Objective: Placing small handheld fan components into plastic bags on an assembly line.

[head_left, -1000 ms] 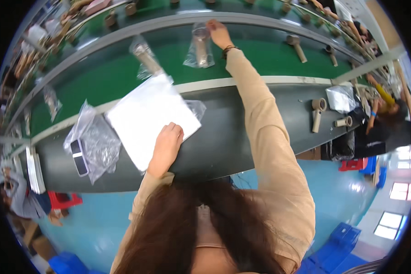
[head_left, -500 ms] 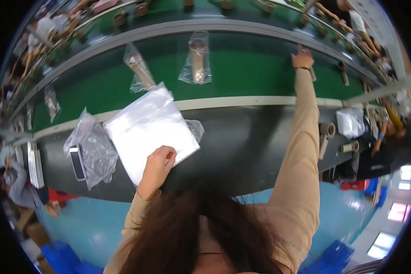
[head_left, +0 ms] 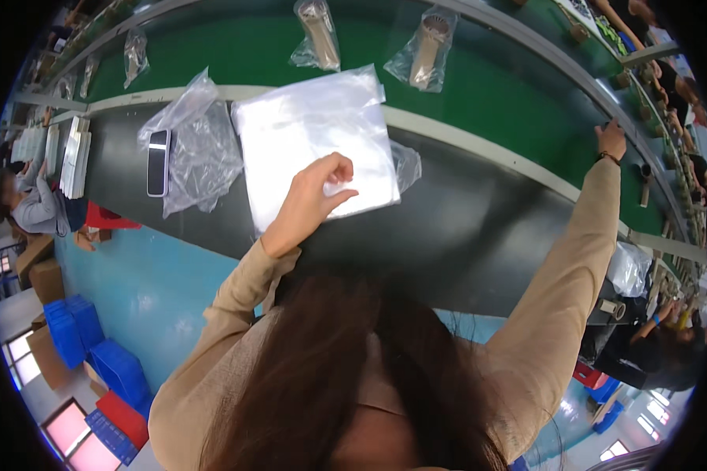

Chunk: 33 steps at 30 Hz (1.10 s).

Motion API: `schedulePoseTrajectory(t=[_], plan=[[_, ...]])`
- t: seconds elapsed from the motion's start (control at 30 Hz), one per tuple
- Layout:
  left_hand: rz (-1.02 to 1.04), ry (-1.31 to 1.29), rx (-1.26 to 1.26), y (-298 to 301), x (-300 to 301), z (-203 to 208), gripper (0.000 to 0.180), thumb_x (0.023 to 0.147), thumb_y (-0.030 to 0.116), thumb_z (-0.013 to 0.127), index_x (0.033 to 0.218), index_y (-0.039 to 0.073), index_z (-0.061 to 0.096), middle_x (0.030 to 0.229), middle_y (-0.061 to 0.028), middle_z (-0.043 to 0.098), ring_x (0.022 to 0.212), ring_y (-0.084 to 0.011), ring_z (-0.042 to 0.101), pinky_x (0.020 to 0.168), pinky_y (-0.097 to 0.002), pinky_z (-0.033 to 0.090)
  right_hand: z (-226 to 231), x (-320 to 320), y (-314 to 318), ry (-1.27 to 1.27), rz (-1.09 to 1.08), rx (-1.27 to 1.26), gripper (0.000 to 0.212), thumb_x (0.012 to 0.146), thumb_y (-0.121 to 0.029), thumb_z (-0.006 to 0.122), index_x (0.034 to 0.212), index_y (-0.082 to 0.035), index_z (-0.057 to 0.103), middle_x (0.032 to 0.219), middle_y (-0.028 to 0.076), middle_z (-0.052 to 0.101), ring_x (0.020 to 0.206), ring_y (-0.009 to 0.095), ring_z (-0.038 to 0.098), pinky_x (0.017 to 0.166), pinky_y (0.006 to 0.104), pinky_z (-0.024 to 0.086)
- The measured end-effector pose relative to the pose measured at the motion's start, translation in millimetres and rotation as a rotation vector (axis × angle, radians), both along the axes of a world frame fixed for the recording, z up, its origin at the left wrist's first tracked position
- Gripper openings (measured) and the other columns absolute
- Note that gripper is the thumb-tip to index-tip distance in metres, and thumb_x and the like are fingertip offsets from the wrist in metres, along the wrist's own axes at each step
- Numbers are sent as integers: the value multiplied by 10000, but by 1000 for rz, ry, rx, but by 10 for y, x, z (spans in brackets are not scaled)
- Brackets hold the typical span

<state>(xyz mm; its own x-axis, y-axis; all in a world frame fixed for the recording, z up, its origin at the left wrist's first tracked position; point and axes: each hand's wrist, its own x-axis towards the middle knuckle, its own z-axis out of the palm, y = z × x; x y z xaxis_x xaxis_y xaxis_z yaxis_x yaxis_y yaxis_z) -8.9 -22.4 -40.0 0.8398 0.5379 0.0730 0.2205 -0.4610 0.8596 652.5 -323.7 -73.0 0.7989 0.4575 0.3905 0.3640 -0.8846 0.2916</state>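
My left hand [head_left: 314, 196] hovers over or rests on a stack of clear plastic bags [head_left: 271, 129]. Its fingers are curled and the thumb stands apart, with nothing visible between them. My right arm stretches far across the green conveyor belt [head_left: 518, 102], and my right hand [head_left: 611, 143] is near the belt's far rail. Its thumb and fingers look apart; whatever lies under the palm and wrist is hidden. Beyond it on the belt is a bronze tool with a round head and handle, like a hair dryer [head_left: 645, 187]. Two similar bagged ones [head_left: 426, 63] [head_left: 320, 35] lie ahead.
Left of the stack are a crumpled plastic bag [head_left: 212, 153] and a phone [head_left: 158, 163] on the dark worktop [head_left: 463, 228]. White flat pieces [head_left: 76, 157] stand at the left end. A bagged bundle [head_left: 628, 268] sits at right. Other people work along both sides.
The view has turned, so the belt and worktop slant down to the right. My left thumb has parted from the fingers. My right arm stays outstretched over the belt.
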Motion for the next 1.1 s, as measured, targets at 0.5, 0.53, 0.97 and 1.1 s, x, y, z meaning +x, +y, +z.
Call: schedulePoseTrajectory(t=[0.5, 0.53, 0.97, 1.1], plan=[[121, -185, 316, -189, -115, -254, 265, 770, -24, 647, 1024, 47, 619, 998, -90, 588, 853, -292, 605, 717, -368, 501, 384, -4976, 897, 876, 687, 1955, 431, 885, -167, 594, 1255, -44, 410, 1222, 158, 510, 1102, 309, 570, 879, 494, 555], [116, -185, 315, -208, -127, -249, 265, 770, -24, 647, 1024, 47, 619, 998, -90, 588, 853, -292, 605, 717, -368, 501, 317, -5201, 1001, 819, 626, 1970, 442, 876, -156, 598, 1258, -48, 405, 1220, 155, 510, 1108, 305, 564, 877, 496, 553], [9, -303, -81, -135, -159, -70, 438, 736, -116, 620, 1141, 49, 645, 1128, -75, 574, 924, -162, 611, 759, -270, 567, -67, -5948, 1359, 615, 698, 1824, 597, 803, -18, 673, 1279, -54, 314, 1300, 156, 421, 1178, 244, 478, 1003, 379, 427], [-99, -341, -240, -161, -165, 90, 435, 765, -101, 602, 1168, 53, 656, 1176, -57, 563, 962, -132, 585, 787, -241, 537, -88, -5958, 1514, 662, 775, 1711, 639, 773, 40, 684, 1283, -51, 310, 1348, 168, 402, 1244, 264, 450, 1033, 383, 407]])
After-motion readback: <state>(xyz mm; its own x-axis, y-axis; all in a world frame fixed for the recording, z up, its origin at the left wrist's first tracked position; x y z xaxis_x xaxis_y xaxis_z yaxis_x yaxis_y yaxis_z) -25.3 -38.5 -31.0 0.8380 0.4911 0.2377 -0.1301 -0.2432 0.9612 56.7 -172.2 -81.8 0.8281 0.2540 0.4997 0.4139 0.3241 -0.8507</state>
